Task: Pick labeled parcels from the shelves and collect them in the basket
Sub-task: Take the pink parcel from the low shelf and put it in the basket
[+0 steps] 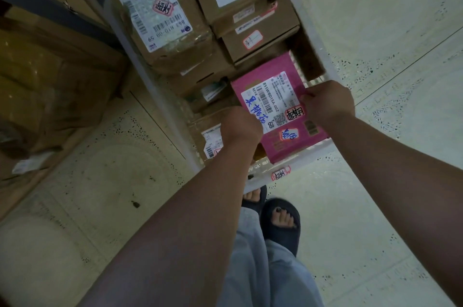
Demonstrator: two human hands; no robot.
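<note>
Pink parcel between both closed hands

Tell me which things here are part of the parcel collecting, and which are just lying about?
Part of the job:
pink parcel, held by the left hand and right hand
white basket
brown boxes already in the basket

Just lying about:
cardboard boxes on the floor at left
black sandals

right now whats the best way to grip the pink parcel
By its two opposite side edges, from above, one hand per side, as the left hand and right hand do. The pink parcel is flat and label-up in the basket, leaving those edges exposed.
</note>
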